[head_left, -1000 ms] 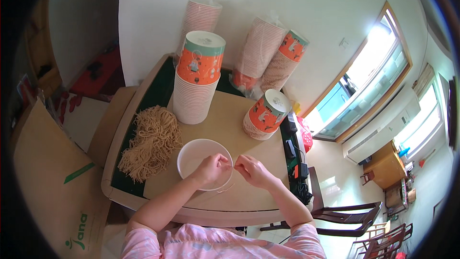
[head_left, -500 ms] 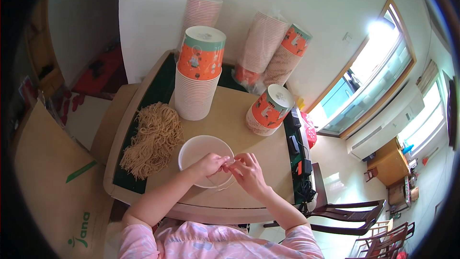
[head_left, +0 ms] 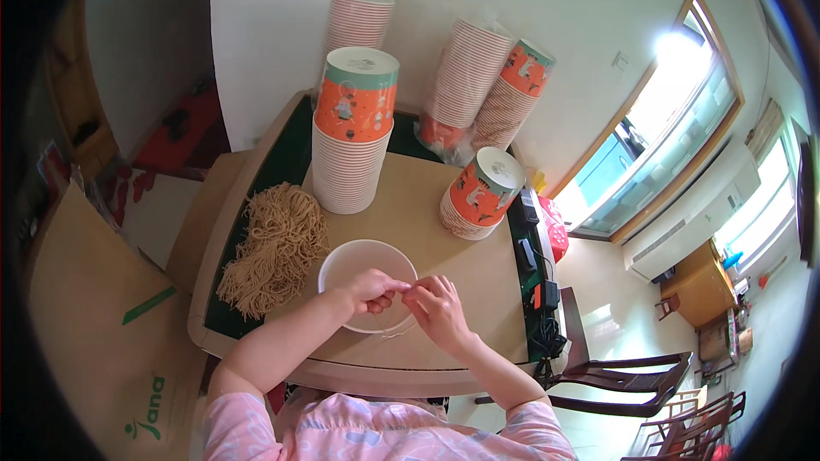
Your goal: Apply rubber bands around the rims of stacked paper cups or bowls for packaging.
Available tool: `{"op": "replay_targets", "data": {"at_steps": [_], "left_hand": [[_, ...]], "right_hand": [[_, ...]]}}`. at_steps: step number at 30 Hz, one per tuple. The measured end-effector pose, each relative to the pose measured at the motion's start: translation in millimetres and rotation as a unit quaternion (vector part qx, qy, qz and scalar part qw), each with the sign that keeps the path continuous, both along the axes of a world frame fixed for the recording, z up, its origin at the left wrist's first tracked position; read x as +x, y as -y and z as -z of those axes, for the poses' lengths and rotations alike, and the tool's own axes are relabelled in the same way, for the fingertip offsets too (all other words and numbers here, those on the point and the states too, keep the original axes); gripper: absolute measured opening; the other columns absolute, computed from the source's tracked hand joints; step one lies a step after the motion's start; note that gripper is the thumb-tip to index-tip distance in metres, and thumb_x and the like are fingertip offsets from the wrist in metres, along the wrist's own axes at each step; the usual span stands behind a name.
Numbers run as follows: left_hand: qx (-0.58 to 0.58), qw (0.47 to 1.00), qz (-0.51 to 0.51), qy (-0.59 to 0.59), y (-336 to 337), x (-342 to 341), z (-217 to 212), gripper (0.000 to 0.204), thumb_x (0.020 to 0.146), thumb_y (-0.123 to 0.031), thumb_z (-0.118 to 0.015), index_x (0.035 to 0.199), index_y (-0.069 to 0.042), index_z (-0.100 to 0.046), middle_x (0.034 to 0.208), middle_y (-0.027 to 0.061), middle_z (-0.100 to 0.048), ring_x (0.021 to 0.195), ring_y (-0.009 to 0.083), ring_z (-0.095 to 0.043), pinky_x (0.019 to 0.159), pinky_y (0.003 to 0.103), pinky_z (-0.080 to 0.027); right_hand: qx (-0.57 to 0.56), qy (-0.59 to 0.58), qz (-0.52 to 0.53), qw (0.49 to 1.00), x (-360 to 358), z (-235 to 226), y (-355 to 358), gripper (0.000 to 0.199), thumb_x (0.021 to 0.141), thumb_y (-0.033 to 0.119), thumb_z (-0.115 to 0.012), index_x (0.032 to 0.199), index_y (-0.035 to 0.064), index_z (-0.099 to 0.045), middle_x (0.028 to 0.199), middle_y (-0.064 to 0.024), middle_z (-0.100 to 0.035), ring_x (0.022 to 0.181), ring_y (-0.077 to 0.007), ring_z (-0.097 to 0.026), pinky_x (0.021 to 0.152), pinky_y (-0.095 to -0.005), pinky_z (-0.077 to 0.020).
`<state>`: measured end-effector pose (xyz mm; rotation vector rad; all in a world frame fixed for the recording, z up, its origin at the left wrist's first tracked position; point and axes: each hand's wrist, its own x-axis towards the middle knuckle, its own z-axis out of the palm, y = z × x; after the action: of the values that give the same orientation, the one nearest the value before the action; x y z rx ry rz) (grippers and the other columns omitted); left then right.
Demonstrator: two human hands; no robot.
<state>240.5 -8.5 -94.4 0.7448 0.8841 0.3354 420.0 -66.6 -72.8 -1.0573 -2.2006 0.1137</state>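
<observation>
Over a white paper tub (head_left: 350, 261) near the front of the table, my left hand (head_left: 373, 292) and my right hand (head_left: 438, 307) meet with fingertips pinched together. A thin pale string (head_left: 396, 335) hangs from between them in a loop past the tub's near rim. The fingers cover the exact spot where they grip it. Left of the tub lies a tangled heap of beige strings (head_left: 275, 252). Beyond it rises a tall stack of paper tubs (head_left: 352, 158), upside down, the top one orange and green.
A shorter stack of orange tubs (head_left: 481, 196) stands at the right. Plastic-wrapped stacks (head_left: 464, 77) lean near the wall. Chargers and cables (head_left: 547, 337) line the table's right edge. A large cardboard box (head_left: 102, 307) is at my left, a dark chair (head_left: 628, 384) at my right.
My hands have drawn closer together, and the fingertips now touch over the string. The tub and stacks have stayed in place.
</observation>
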Motion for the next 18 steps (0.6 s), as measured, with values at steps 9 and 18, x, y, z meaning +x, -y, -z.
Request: {"op": "replay_targets", "data": {"at_steps": [9,18], "left_hand": [[-0.009,0.991,-0.076,0.114,14.2,2.0,2.6,0.009,0.089,-0.014,-0.061,0.091,-0.006,-0.061,0.062,-0.0086,-0.036,0.048,0.0018,-0.028,0.04,0.018,-0.018],[-0.01,0.982,-0.094,0.162,22.7,8.2,-5.0,0.013,0.09,-0.016,-0.06,0.077,-0.011,-0.056,0.059,-0.0106,-0.031,0.049,0.0021,-0.026,0.041,0.02,-0.017]], "right_hand": [[-0.194,-0.217,0.009,0.957,7.1,21.0,-5.5,0.006,0.084,0.002,-0.064,0.089,0.0019,-0.061,0.084,-0.0053,-0.063,0.075,-0.0139,-0.056,0.068,-0.0262,-0.0447],[-0.303,-0.35,-0.017,0.886,10.4,32.9,-7.9,0.006,0.086,0.001,-0.061,0.092,0.001,-0.059,0.081,-0.0039,-0.061,0.078,-0.0109,-0.056,0.072,-0.0255,-0.0457]]}}
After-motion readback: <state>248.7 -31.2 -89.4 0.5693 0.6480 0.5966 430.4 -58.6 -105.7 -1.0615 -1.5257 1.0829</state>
